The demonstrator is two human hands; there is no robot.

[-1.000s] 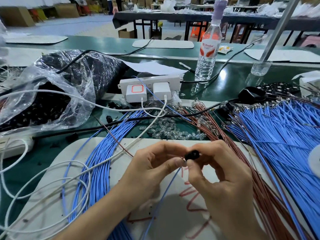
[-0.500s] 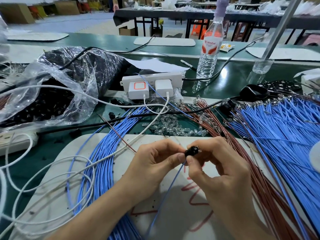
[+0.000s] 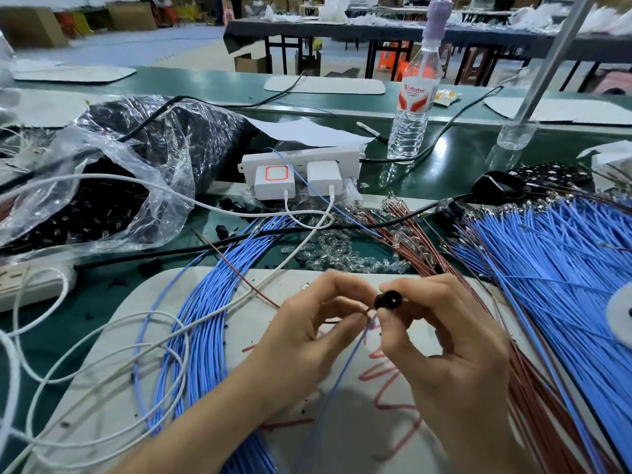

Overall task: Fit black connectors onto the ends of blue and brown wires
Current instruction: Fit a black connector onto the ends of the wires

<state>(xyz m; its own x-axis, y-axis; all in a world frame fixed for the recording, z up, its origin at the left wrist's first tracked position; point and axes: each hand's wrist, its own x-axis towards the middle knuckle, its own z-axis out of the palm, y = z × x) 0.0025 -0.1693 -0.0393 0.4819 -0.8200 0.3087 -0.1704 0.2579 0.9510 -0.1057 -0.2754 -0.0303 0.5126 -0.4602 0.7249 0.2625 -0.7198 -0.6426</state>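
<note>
At the left edge of the frame, a clear plastic bag [image 3: 102, 186] of small dark parts is seen slumped on the green surface [image 3: 444, 165], with a bundle of blue wires [image 3: 205, 319] fanned across a white pad [image 3: 113, 388] beside it.

Low in the middle of the picture, the left hand [image 3: 307, 336] is shown with fingers curled, and a single blue wire [image 3: 345, 364] appears to be pinched near its upper end between thumb and fingertips. That wire runs on a slant from the bottom centre up and to the right. Its tip is hidden where the two hands meet, so it cannot be told whether it has entered the housing.

Just right of and slightly above the left fingertips, a black connector [image 3: 388, 300] is gripped between thumb and forefinger of the right hand [image 3: 455, 354], its round open face turned toward the camera. The two hands are nearly touching.

The coming move is judged to depend on the wire's slanted axis being lined up with the connector's bore, with the push made up and rightward by the left hand while the right one braces.

Further right, brown wires [image 3: 533, 405] and a broad sheaf of blue wires [image 3: 564, 268] are spread to the frame's edge.
</note>
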